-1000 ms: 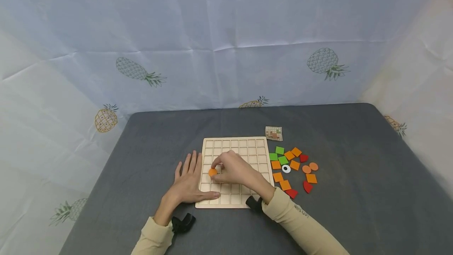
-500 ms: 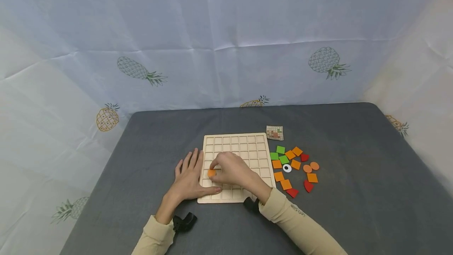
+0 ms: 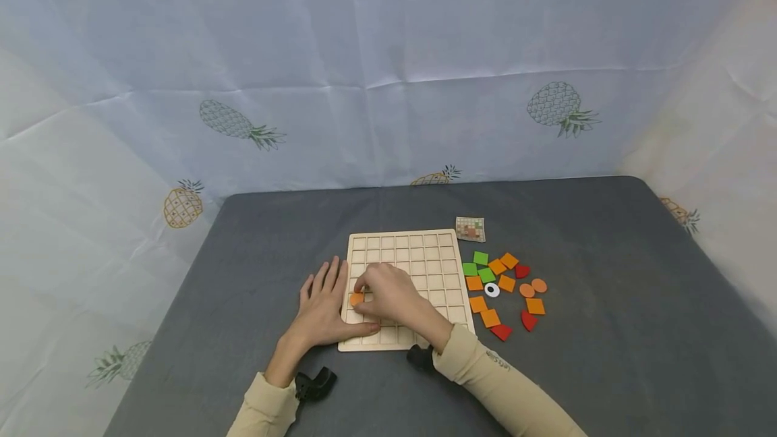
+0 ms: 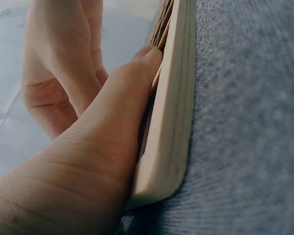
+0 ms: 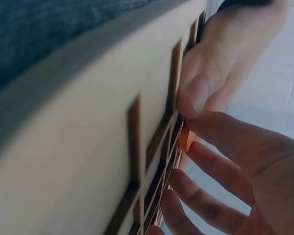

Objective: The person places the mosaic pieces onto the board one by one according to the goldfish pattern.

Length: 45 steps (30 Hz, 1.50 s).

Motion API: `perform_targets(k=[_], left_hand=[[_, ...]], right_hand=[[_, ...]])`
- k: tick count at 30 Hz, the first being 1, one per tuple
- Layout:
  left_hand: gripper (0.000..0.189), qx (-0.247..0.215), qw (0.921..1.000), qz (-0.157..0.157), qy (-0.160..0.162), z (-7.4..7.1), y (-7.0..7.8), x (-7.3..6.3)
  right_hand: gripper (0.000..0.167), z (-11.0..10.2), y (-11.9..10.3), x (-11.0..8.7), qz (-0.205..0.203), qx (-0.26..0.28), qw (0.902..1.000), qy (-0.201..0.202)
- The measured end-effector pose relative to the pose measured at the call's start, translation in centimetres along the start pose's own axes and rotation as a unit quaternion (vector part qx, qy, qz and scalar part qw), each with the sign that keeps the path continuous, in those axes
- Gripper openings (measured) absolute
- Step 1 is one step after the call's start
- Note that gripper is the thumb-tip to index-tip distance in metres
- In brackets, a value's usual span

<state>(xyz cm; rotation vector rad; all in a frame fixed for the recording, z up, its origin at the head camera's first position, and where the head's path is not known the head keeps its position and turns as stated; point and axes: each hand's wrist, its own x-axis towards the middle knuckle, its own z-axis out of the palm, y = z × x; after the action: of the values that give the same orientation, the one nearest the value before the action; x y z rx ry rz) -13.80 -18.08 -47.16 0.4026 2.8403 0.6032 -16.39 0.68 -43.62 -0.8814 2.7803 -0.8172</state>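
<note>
A wooden grid board with square cells lies on the dark table. My left hand lies along the board's left edge, its fingers straight and spread, the thumb resting across the lower left cells. In the left wrist view that thumb is against the board's raised rim. My right hand pinches a small orange tile between thumb and fingers at the board's left column. The right wrist view shows the orange tile edge-on, low over the grid, partly hidden by the fingertips.
Right of the board lie several loose pieces: orange squares, green squares, orange discs, red pieces and a white ring-like disc. A small printed grid card lies by the board's upper right corner.
My right hand has moved slightly left with the orange tile, to the board's left column. The board has shifted slightly away from me; my left hand stays at its edge.
</note>
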Motion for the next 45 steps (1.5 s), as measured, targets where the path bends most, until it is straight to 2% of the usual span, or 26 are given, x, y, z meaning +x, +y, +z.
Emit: perform_targets(k=[13,24,30,36,45], left_hand=[[0.138,-0.001,0.9999,-0.002,-0.013,0.0,0.0,0.0],[0.138,-0.003,1.0,0.0,-0.008,-0.4,0.1,0.1],[0.138,-0.003,1.0,0.002,-0.006,-0.3,0.1,-0.2],[0.138,-0.004,0.9999,-0.001,-0.013,-0.1,0.0,-0.4],[0.138,0.001,0.9999,0.001,-0.013,-0.2,-0.1,-0.3]], right_hand=[[0.019,0.3,0.0,0.0,-0.002,-0.017,0.9998,-0.001],[0.02,0.0,-0.3,0.0,0.002,-0.036,0.9993,-0.008],[0.023,-0.6,-0.5,-0.7,0.0,-0.025,0.9993,-0.026],[0.028,-1.6,-0.5,-1.6,-0.006,-0.034,0.9993,-0.015],[0.028,-2.4,0.4,-2.6,-0.007,-0.02,0.9996,-0.018]])
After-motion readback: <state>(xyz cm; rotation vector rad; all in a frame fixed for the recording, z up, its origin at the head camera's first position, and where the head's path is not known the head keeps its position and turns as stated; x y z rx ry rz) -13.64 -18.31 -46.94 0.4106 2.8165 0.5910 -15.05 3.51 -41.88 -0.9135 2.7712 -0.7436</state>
